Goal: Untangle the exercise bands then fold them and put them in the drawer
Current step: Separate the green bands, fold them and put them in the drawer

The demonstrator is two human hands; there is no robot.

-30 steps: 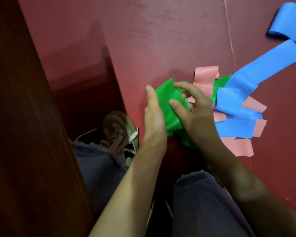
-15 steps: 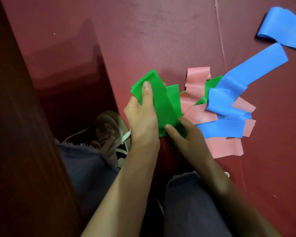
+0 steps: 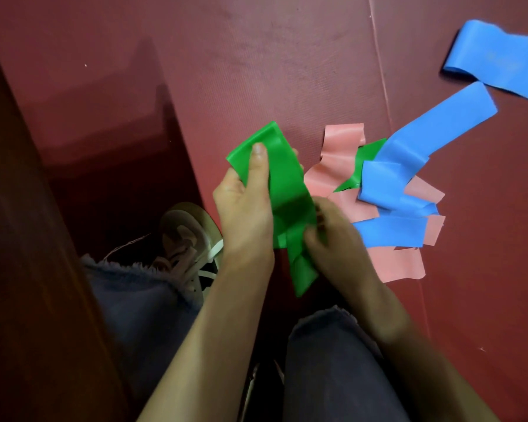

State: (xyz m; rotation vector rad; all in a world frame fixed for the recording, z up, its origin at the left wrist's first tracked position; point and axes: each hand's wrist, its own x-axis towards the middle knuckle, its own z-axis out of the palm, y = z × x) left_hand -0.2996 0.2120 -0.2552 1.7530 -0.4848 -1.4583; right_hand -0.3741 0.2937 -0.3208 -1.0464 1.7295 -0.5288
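A green exercise band (image 3: 288,190), partly folded, is held above the red mat. My left hand (image 3: 244,208) grips its upper folded end, thumb pressed on top. My right hand (image 3: 333,239) pinches the band lower down, where a loose green tail hangs toward my knee. To the right on the mat lies a tangle of a pink band (image 3: 342,147), a blue band (image 3: 409,153) and another stretch of green (image 3: 365,159). No drawer opening is plainly visible.
A red floor mat (image 3: 256,56) covers the floor, with a seam (image 3: 381,74) running down it. Dark wooden furniture (image 3: 28,269) stands along the left. My shoe (image 3: 186,233) and jeans-clad knees are below the hands. A blue band loop (image 3: 497,56) lies at top right.
My left hand has lifted the folded green band up and left, clear of the pile. My right hand has slid down the band toward its lower end.
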